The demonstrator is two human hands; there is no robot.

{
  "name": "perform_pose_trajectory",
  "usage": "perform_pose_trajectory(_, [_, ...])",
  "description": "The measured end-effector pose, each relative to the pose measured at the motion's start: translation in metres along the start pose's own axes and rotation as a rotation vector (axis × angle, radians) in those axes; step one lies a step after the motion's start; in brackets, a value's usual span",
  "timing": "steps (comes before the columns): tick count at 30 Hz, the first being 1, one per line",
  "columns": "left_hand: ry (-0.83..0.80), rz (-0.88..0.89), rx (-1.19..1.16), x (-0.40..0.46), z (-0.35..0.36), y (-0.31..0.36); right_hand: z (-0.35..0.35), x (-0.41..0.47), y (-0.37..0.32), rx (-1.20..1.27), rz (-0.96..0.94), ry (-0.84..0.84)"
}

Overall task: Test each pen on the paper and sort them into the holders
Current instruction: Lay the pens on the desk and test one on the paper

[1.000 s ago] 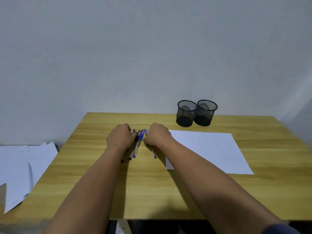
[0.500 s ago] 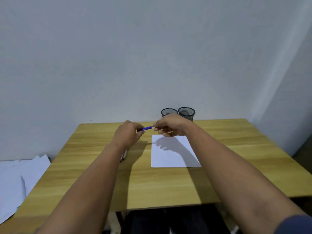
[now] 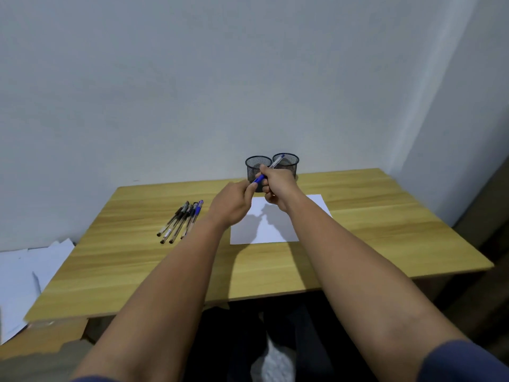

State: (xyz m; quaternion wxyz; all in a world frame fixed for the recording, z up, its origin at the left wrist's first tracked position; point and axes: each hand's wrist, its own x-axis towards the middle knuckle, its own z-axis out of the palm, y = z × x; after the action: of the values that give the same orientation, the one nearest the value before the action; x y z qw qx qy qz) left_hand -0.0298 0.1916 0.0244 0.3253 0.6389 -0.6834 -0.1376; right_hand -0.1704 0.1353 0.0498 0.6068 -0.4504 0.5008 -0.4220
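Both our hands have lifted: right hand grips the blue pen, left hand pinches its cap end above the paper.

We see a wooden table against a pale wall, and loose white sheets lying lower on its left.
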Motion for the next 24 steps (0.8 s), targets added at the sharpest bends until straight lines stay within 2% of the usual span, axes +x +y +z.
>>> perform_pose_trajectory(5, [-0.026,-0.063,-0.039,0.004,0.014,0.003,0.002,0.015,0.007,0.019,0.111,0.041])
perform_pose_trajectory(8, [-0.083,-0.041,0.031,0.000,0.011,-0.016,-0.023,0.039,0.003,0.223,0.105,0.256])
perform_pose_trajectory(10, [-0.049,0.016,0.228,-0.013,0.009,-0.046,-0.054,0.053,-0.005,0.211,0.052,0.402])
perform_pose_trajectory(12, [0.036,0.014,0.499,-0.022,0.007,-0.076,-0.072,0.059,-0.007,0.065,-0.059,0.427])
perform_pose_trajectory(15, [0.045,-0.072,0.746,-0.010,0.012,-0.100,-0.062,0.055,0.012,-0.205,-0.254,0.304])
perform_pose_trajectory(18, [0.027,-0.136,0.841,0.004,0.018,-0.106,-0.056,0.059,0.057,-0.638,-0.454,0.274])
perform_pose_trajectory(21, [-0.006,-0.186,0.883,0.013,0.022,-0.110,-0.052,0.061,0.086,-0.921,-0.500,0.232])
perform_pose_trajectory(24, [0.040,-0.170,0.745,0.018,0.028,-0.112,-0.046,0.065,0.100,-1.066,-0.470,0.163])
